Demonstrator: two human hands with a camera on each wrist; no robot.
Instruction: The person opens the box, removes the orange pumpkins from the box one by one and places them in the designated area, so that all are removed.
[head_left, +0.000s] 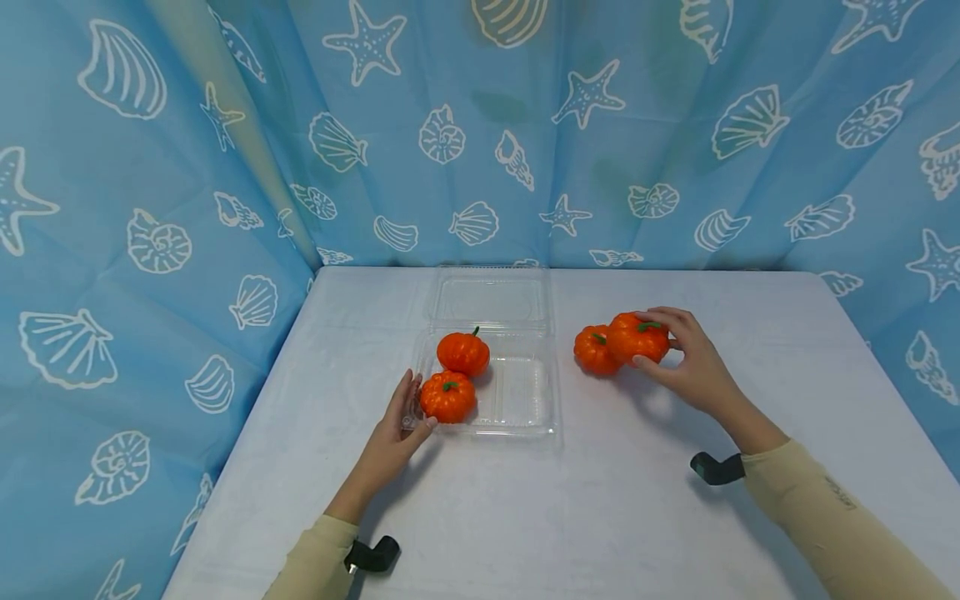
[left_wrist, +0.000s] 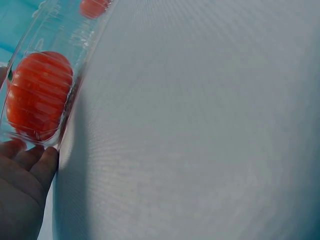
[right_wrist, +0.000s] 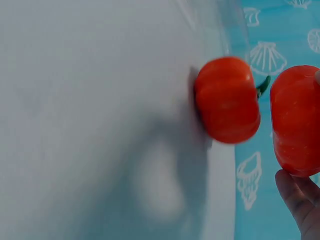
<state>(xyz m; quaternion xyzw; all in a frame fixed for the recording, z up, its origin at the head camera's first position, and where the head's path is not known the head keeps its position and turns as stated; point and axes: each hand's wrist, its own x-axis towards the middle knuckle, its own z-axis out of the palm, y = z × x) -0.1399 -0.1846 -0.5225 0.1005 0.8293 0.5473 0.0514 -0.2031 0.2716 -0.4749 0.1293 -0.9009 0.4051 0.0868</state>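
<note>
My right hand [head_left: 693, 362] grips an orange toy pumpkin [head_left: 637, 338] with a green stem, thumb at its near side and fingers at its far side. In the right wrist view this pumpkin [right_wrist: 297, 120] is raised off the table. Another orange pumpkin [head_left: 594, 350] sits on the table just left of it. My left hand [head_left: 388, 442] holds the near left corner of a clear plastic clamshell container [head_left: 525, 396], fingers along its left side and thumb at the front. Two pumpkins lie in the container's left part, one in front [head_left: 447, 398] and one behind [head_left: 463, 353].
The container's transparent lid [head_left: 491, 298] lies folded back toward the rear edge of the white-covered table [head_left: 600, 517]. A blue curtain [head_left: 450, 192] with white shells and starfish hangs behind and at both sides. Black mounts [head_left: 716, 469] sit at both wrists.
</note>
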